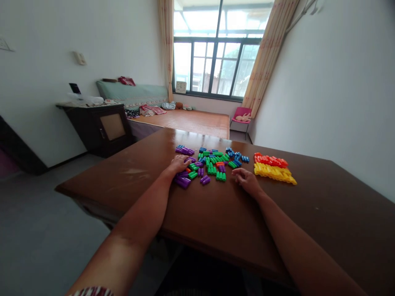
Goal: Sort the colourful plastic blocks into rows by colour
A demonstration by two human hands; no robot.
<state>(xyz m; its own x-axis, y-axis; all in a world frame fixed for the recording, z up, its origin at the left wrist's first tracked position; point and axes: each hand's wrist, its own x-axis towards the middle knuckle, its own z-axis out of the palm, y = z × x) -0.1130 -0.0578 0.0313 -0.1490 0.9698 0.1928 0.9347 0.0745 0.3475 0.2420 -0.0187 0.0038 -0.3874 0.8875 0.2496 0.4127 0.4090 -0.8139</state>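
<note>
Small glossy plastic blocks, shaped like short tubes joined side by side, lie in a loose spread on the table. My left hand [180, 163] rests at the left edge of the spread, its fingers stretched toward a purple block [191, 159]. Whether they touch it is hard to make out. More purple blocks [182, 181] lie just below this hand. On the right side of the spread my right hand [245, 179] hovers low over or rests on the table, fingers loosely bent and apart, with nothing visible in them. Green blocks [212, 169] and blue blocks [237, 156] are near it.
Red blocks [270, 159] and yellow blocks [274, 172] stand in neat rows right of my right hand. The brown table [129, 181] has a polished top. Beyond it are a low bed [197, 121], a dark cabinet [89, 127] and a pink chair [241, 112].
</note>
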